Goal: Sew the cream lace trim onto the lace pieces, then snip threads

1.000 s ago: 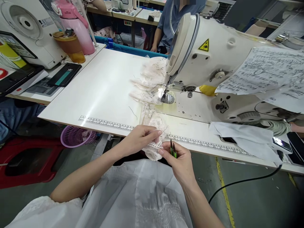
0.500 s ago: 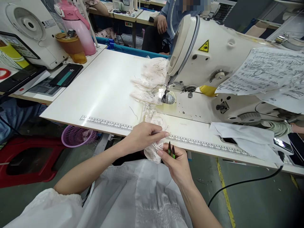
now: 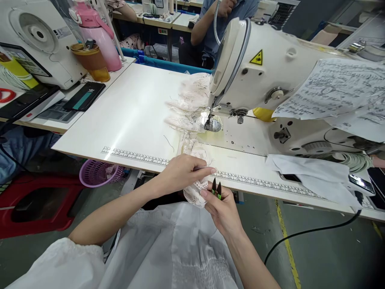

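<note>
A strip of white lace fabric (image 3: 195,194) hangs over the table's front edge between my hands. My left hand (image 3: 182,171) grips it from above, thumb and fingers pinched together. From below, my right hand (image 3: 221,204) pinches the lace's right side between thumb and fingers. Small thread snips (image 3: 216,188) with dark blades and green parts sit in that same right hand, blades pointing up. The lace runs up the table to a pile of pale lace pieces (image 3: 189,104) with loose threads, lying at the needle of the sewing machine (image 3: 240,68).
A ruler scale (image 3: 135,156) is printed along the front edge of the white table (image 3: 120,108). White cloth (image 3: 306,170) and a small device (image 3: 361,183) lie at the right. Left are a phone (image 3: 84,96), a pink bottle (image 3: 98,36) and a purple basket (image 3: 100,173). Another person (image 3: 207,32) sits opposite.
My hands and the lace have barely moved. The person opposite has raised a hand from the lap to the upper body.
</note>
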Demonstrator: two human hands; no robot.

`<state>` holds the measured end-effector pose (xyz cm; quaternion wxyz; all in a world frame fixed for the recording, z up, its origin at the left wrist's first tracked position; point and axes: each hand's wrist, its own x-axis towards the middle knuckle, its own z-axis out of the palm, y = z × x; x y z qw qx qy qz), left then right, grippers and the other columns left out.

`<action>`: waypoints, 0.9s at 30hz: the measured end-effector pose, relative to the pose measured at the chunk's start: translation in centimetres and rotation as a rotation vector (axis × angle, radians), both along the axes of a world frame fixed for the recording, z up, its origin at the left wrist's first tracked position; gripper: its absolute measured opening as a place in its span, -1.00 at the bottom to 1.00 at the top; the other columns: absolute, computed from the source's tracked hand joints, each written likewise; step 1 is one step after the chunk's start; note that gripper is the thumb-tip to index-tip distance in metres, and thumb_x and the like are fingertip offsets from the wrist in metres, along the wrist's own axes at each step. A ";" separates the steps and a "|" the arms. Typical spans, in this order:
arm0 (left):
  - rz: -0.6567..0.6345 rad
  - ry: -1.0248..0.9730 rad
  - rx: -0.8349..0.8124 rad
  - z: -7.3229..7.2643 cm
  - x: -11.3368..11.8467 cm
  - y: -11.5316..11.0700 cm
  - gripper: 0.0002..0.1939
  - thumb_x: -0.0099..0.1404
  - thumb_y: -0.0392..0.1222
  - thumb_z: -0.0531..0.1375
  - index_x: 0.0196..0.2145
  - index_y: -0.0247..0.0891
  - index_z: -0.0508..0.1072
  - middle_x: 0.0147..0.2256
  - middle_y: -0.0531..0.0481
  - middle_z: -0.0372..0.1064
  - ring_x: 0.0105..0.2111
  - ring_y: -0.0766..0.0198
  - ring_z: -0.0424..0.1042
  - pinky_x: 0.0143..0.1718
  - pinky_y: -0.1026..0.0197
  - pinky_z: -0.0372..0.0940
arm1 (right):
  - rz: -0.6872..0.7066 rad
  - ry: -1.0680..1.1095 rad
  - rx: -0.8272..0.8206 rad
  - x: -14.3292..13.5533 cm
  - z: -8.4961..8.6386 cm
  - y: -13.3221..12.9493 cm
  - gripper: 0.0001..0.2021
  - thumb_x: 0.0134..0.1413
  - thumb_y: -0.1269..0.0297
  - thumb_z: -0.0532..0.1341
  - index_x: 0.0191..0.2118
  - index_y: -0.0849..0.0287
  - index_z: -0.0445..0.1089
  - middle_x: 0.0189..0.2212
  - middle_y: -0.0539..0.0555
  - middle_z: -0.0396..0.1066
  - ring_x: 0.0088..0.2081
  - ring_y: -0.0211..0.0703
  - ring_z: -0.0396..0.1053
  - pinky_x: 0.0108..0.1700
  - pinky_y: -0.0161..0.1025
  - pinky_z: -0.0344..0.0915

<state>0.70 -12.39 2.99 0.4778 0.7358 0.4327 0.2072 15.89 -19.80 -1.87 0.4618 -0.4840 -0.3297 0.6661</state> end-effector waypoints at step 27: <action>0.001 -0.021 0.009 -0.5 0.0 0.3 -0.47 0.33 0.11 0.07 -0.64 -0.25 0.05 -0.65 0.13 -0.09 -0.61 0.41 -0.10 -0.56 0.25 -0.18 | 0.011 -0.014 0.051 -0.2 0.5 -0.2 -0.66 -0.10 0.08 0.39 -0.55 0.15 0.25 -0.66 -0.17 -0.11 -0.62 -0.43 -0.22 -0.59 -0.32 -0.20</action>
